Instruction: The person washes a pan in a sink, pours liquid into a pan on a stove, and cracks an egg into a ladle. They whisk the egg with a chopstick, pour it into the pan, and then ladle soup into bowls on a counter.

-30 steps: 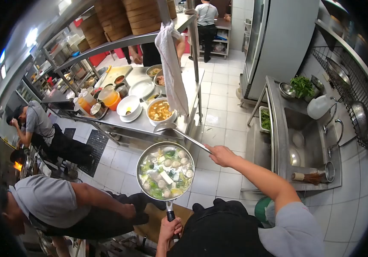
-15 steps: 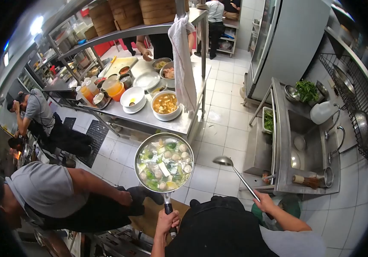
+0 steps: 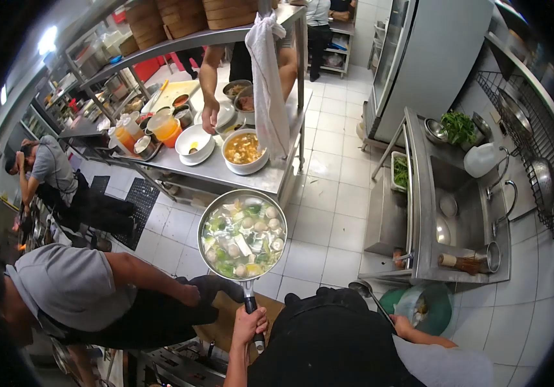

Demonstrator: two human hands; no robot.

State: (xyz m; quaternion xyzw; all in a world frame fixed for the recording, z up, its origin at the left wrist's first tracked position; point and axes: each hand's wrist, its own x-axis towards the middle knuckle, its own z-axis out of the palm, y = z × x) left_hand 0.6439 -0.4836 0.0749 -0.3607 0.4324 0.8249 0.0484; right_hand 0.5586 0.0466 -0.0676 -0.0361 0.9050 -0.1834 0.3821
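My left hand (image 3: 250, 324) is wrapped round the black handle of a round metal pan (image 3: 241, 278), held out in front of me over the floor. In the pan is a soup (image 3: 243, 238) with pale round balls, green leaves and a white slab in broth. At my right side, my right hand (image 3: 407, 327) grips the shaft of a metal ladle (image 3: 375, 300). The ladle's bowl points forward and left, apart from the pan. My dark apron (image 3: 328, 342) fills the space between both hands.
A steel counter (image 3: 267, 184) ahead carries a bowl of orange-brown soup (image 3: 243, 149) and a white bowl (image 3: 193, 143). Another person's hand (image 3: 210, 117) reaches over it. A co-worker (image 3: 64, 277) stands close at left. A sink (image 3: 428, 232) and green tub (image 3: 443, 309) are at right.
My right hand and the ladle have moved back and down toward my body. Across the counter, the other person's hand has come forward above the bowls. The pan stays nearly in place.
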